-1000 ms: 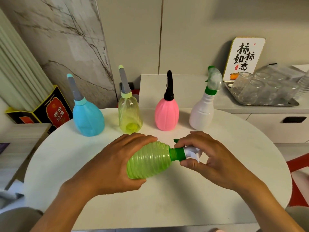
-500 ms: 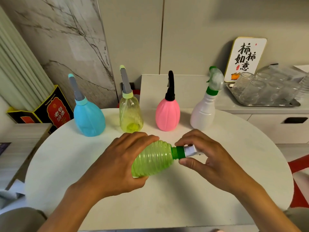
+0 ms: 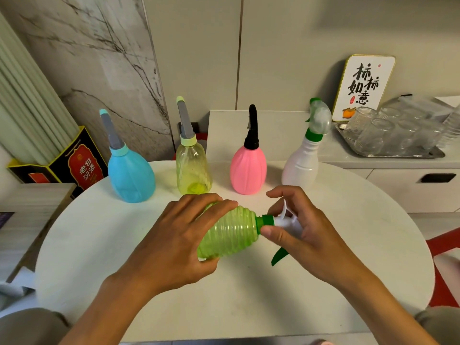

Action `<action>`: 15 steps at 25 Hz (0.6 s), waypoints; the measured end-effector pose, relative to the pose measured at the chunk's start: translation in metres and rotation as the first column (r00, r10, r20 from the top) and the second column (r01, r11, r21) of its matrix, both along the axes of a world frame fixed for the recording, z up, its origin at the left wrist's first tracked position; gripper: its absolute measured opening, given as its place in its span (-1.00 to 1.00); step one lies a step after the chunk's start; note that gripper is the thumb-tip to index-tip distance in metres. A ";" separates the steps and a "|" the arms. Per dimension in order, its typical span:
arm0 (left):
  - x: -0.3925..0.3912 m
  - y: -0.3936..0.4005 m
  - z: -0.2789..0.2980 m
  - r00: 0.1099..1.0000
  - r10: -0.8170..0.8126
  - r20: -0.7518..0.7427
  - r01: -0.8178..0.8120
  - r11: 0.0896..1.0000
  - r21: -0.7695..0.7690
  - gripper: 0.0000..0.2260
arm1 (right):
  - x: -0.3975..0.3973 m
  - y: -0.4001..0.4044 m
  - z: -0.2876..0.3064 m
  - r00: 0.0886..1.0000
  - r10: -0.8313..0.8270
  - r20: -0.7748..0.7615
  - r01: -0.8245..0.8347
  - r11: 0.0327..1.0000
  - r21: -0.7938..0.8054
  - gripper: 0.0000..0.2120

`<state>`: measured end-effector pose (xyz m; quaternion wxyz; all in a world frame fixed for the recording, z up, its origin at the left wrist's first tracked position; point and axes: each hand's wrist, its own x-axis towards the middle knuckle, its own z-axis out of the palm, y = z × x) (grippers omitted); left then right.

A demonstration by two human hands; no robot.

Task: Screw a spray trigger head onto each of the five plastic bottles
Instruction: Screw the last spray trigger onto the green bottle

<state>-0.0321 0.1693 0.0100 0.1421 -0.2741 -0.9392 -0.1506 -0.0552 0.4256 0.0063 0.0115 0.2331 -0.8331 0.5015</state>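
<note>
A ribbed green bottle [image 3: 232,234] lies on its side above the round white table [image 3: 124,245], neck pointing right. My left hand [image 3: 174,240] grips its body. My right hand [image 3: 303,235] pinches the white spray trigger head [image 3: 286,221] at its green collar [image 3: 267,220], which sits on the bottle's neck; a green trigger lever [image 3: 278,256] pokes out below my palm. Behind stand a blue bottle [image 3: 130,175], a yellow clear bottle [image 3: 193,168], a pink bottle [image 3: 247,170] and a white bottle [image 3: 302,163], each upright with a spray head on top.
A metal tray [image 3: 398,153] of clear glasses sits on the white counter at back right, next to a framed sign [image 3: 363,87]. A black and red box [image 3: 74,165] leans at the left wall. A red seat [image 3: 443,247] shows past the table's right edge.
The trigger head has turned in my right hand: its green lever now points down below my palm, and the white part shows on top. My left hand keeps holding the bottle.
</note>
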 end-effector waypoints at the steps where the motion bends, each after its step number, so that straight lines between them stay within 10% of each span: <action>1: 0.000 0.001 -0.001 1.000 -0.002 -0.004 0.002 1.000 -0.009 -0.22 | 0.000 0.000 0.000 1.000 -0.019 -0.008 0.019 1.000 0.014 -0.61; 15: 0.000 0.003 -0.003 1.000 0.005 0.001 -0.005 0.998 -0.068 -0.19 | 0.001 -0.001 0.001 0.993 -0.007 0.116 0.009 1.000 -0.014 -0.64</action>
